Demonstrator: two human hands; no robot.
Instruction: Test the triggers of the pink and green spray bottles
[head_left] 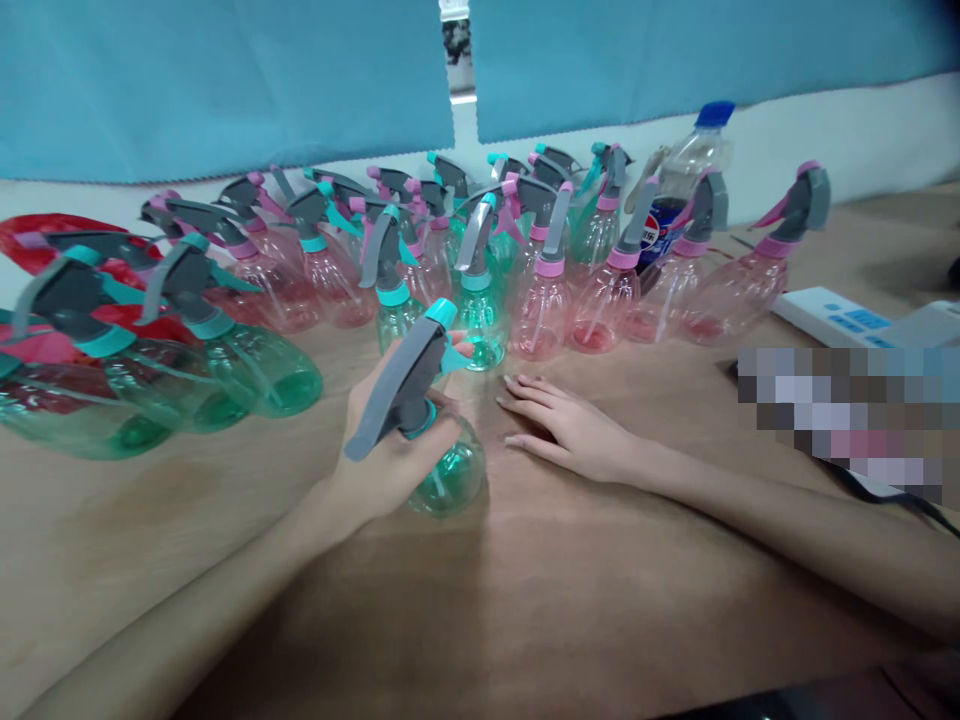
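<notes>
My left hand (401, 430) is wrapped round the neck of a green see-through spray bottle (450, 475) with a grey and turquoise trigger head. The bottle is close to the tabletop; I cannot tell whether its base touches. My right hand (574, 425) lies palm down on the wooden table (600, 590), fingers stretched out and holding nothing. Just beyond the hands stand another green spray bottle (480, 310) and a pink spray bottle (541, 310). More green spray bottles (262, 365) are grouped on the left.
Several pink and green spray bottles fill the back of the table, among them a pink one (739, 290) at the right. Behind them stands a blue-capped drink bottle (694, 160). A red plastic piece (45, 240) is at far left, a white device (832, 315) at right. Blue cloth (225, 90) hangs behind.
</notes>
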